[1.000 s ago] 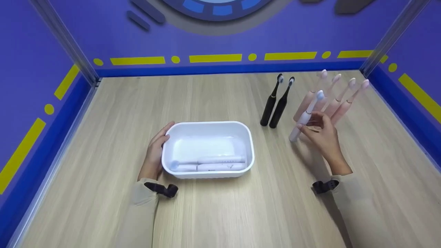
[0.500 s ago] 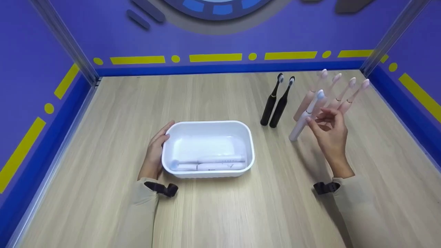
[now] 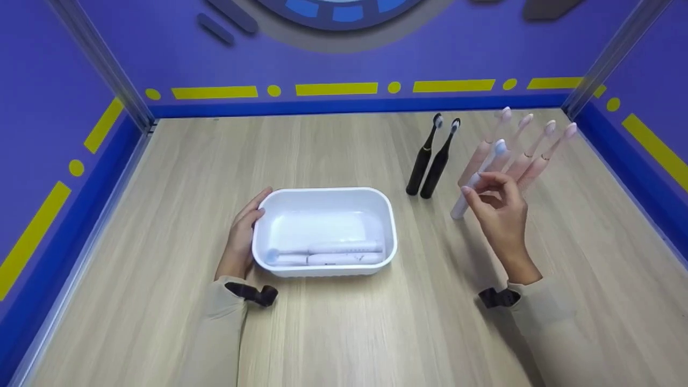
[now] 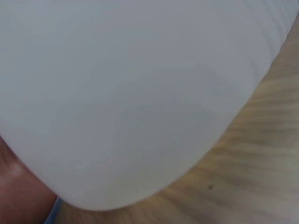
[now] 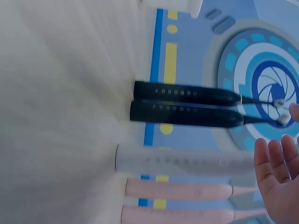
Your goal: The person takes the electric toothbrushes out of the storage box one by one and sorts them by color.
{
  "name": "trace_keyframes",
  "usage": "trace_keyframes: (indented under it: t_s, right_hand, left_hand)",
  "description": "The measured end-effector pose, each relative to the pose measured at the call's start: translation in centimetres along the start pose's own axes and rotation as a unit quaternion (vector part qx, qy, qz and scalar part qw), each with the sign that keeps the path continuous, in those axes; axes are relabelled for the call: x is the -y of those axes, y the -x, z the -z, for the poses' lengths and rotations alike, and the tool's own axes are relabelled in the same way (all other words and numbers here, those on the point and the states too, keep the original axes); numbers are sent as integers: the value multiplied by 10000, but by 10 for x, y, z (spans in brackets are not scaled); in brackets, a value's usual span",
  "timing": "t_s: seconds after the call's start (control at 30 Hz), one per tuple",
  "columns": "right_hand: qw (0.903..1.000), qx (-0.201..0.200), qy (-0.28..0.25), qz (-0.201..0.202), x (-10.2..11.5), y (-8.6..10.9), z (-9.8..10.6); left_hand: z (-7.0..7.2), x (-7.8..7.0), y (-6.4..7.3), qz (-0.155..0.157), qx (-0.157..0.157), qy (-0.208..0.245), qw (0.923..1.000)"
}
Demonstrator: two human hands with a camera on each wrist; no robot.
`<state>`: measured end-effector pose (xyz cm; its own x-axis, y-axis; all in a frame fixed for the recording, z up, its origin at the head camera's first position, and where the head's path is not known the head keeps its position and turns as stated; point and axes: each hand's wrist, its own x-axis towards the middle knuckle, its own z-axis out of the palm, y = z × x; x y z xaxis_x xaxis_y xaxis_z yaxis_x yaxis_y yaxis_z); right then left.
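Observation:
A white electric toothbrush (image 3: 460, 208) stands upright in front of the pink ones. My right hand (image 3: 500, 217) is at its upper handle, thumb and forefinger parted. In the right wrist view, the fingers (image 5: 276, 161) overlap the top of the white toothbrush (image 5: 187, 161), with the thumb apart from them. My left hand (image 3: 240, 239) holds the left end of a white plastic bin (image 3: 325, 191), thumb at the rim. Its pale wall (image 4: 131, 102) fills most of the left wrist view. Two white electric toothbrushes (image 3: 344, 259) lie side by side along the bin's near wall.
Two black electric toothbrushes (image 3: 433, 169) stand upright between the bin and the right hand. Several pink electric toothbrushes (image 3: 529, 167) are standing behind that hand, partly hidden by it. Blue-purple panels (image 3: 344, 70) with yellow marks enclose the wooden tabletop (image 3: 344, 328) at the back and sides.
My right hand has let go of the upright white toothbrush, drawn off to the right, then come back left over its upper handle. The brush, the bin and the left hand stay put.

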<state>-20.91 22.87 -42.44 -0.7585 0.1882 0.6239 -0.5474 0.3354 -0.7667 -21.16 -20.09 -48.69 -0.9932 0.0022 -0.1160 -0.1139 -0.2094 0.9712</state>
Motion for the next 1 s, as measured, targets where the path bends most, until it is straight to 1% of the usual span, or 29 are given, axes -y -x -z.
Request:
trace_keyframes:
  t_s: [0.1,0.2,0.47,0.6,0.7,0.83,1.0]
  right_hand:
    - [9996,223,-109,145,3,2,-7]
    - [9985,477,-188,196,6,1,-14]
    - [9933,1090,-377,96,17,-3,-32]
    - [9898,1398,-282,75,23,-6,-40]
    - [9857,1668,-240,48,28,-8,-47]
    - [9778,2085,-225,4,33,-10,-55]
    - [9641,2654,39,-90,41,-13,-65]
  left_hand:
    - [0,0,0,-24,-5,76,10000]
    - [0,0,0,-52,8,204,9998]
    - [0,0,-1,-75,-3,264,9996]
    - [-1,0,0,-74,-11,247,9997]
    - [-1,0,0,-87,-21,285,9996]
    - [-1,0,1,-97,-2,357,9993]
    - [-1,0,0,-86,30,420,9991]
